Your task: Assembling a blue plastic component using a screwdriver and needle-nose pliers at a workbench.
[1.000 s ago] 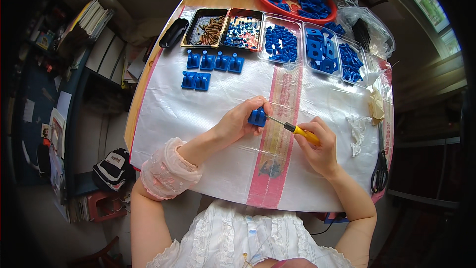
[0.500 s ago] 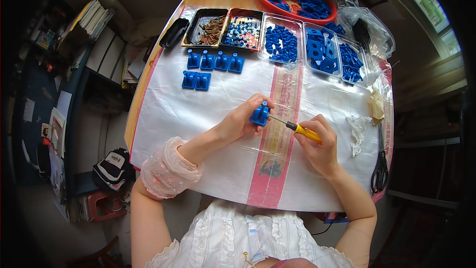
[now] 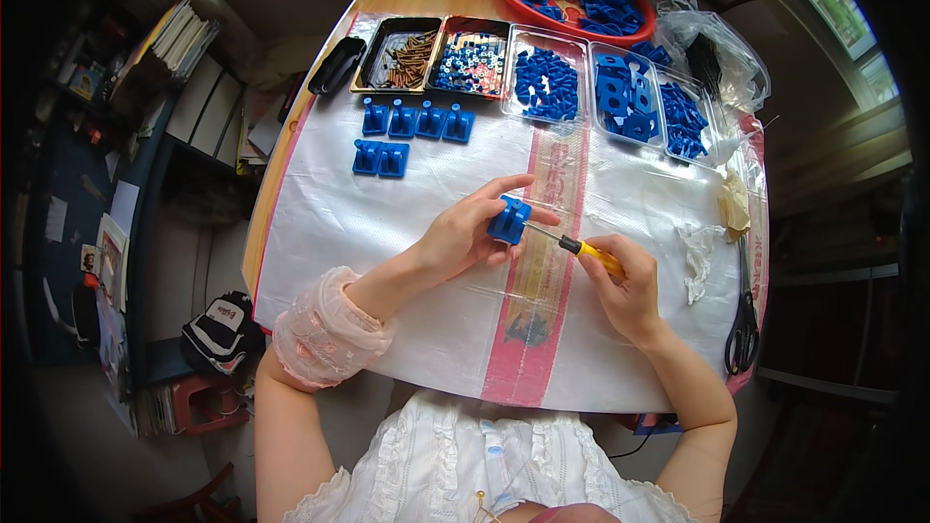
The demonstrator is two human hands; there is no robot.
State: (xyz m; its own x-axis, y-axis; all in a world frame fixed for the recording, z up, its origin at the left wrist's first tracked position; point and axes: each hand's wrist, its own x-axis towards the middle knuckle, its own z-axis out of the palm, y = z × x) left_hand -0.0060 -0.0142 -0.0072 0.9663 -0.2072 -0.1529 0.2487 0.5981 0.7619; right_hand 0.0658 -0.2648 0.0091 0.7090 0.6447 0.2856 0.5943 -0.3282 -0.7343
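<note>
From up here I see my left hand [image 3: 463,232] curled around a small blue plastic block [image 3: 509,219], thumb on the near side and fingers wrapped over the far side, so the grip is closed snugly on it and holds it just above the white plastic sheet [image 3: 387,232] covering the table. My right hand [image 3: 625,286] is closed in a fist-like grip around the yellow handle of a screwdriver [image 3: 581,250], whose thin metal shaft runs up and left until its tip meets the block's right side (I cannot tell whether it sits in a screw head; too small). The two hands are near each other, joined only by the tool.

Farther up the sheet stand six finished-looking blue blocks [image 3: 407,136], four in one row and two just below. Beyond them sits a line of trays: one with brown screws [image 3: 402,53], one with small mixed pieces [image 3: 472,63], and clear trays of blue parts [image 3: 547,82]. A red bowl [image 3: 572,0] of blue parts is at the far edge. Black scissors [image 3: 744,324] lie at the right edge.
</note>
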